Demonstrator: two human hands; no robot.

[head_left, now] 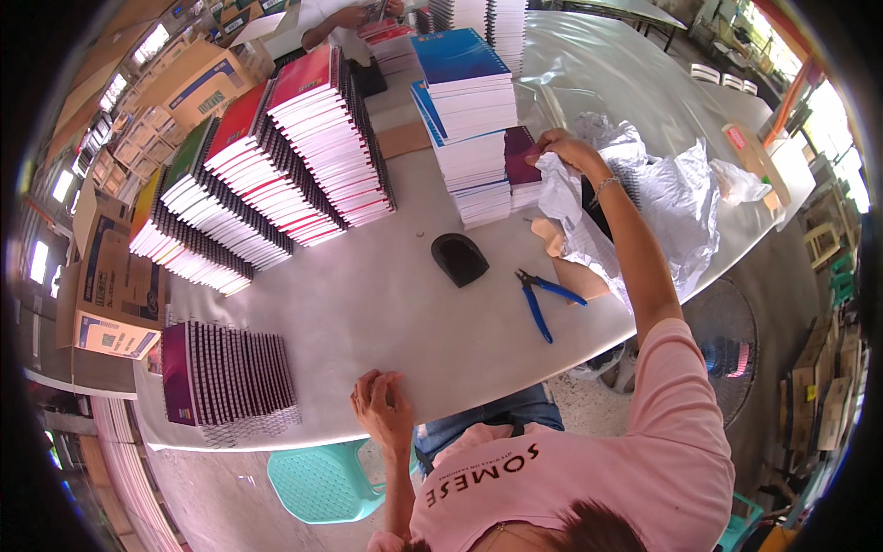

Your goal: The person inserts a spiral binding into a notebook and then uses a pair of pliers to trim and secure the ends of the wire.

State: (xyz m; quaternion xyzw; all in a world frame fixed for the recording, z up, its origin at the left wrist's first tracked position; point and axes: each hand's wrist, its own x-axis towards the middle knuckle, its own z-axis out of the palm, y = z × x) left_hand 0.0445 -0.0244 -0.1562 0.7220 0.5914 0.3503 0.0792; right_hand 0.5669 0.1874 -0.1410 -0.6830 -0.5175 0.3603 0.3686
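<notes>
My right hand [568, 155] reaches across the table and grips the edge of a purple-covered notebook [521, 153], which lies on a low pile beside a tall stack of blue-covered notebooks [469, 101]. Crumpled white paper [676, 198] spreads under and beside my right forearm. On the near edge of the table rests my left hand [382, 405], its fingers loosely bent and apart, holding nothing. To its left stands a row of purple spiral-bound notebooks [230, 373]. Blue-handled pliers [544, 302] and a black rounded object [459, 259] lie in front of me.
Tall stacks of red [317, 120], green [198, 175] and yellow notebooks stand on the left of the table. Cardboard boxes [115, 276] are beyond the left edge. A co-worker's arm [336, 23] shows at the far side. A teal stool [326, 483] stands below the near edge.
</notes>
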